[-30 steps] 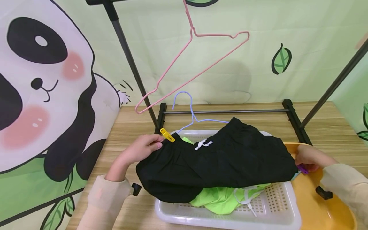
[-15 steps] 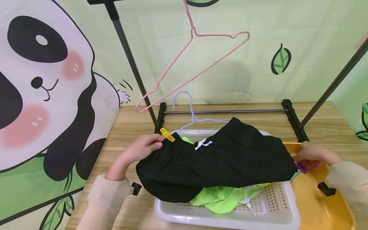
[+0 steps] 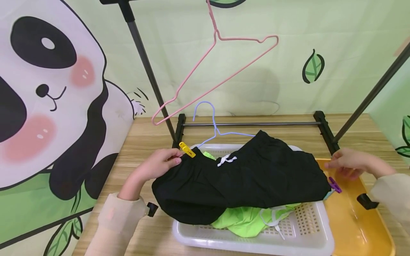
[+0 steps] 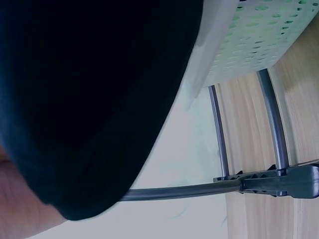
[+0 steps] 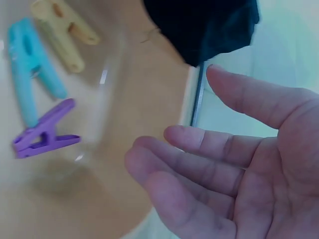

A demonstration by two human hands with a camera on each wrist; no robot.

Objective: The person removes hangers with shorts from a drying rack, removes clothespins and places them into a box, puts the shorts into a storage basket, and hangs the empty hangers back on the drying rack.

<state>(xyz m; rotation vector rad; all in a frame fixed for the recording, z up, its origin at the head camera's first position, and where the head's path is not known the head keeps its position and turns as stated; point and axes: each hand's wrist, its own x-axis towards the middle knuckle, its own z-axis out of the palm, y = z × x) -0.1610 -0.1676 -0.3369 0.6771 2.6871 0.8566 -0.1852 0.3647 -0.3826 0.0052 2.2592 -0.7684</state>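
Black shorts (image 3: 278, 170) with a white drawstring bow lie spread over a white basket (image 3: 256, 247). My left hand (image 3: 161, 163) pinches their waistband at the left corner, beside a yellow clothespin (image 3: 187, 149) on the waistband. A blue hanger (image 3: 214, 117) shows behind the shorts, its lower part hidden by them. My right hand (image 3: 352, 163) is over the orange basin (image 3: 355, 227), thumb and fingers apart, holding nothing. Below it a purple clothespin (image 5: 45, 134) lies in the basin beside a blue clothespin (image 5: 32, 64) and a pale yellow clothespin (image 5: 65, 35).
Lime-green cloth (image 3: 245, 222) with white cord lies in the basket under the shorts. Overhead hangs a pink hanger (image 3: 214, 71). The rack's dark poles (image 3: 144, 64) rise at left and right, with a low crossbar (image 3: 253, 124) behind the basket.
My right hand has drawn back up and to the right from the purple clothespin, and its fingers have spread. The left hand and the shorts have stayed in place.
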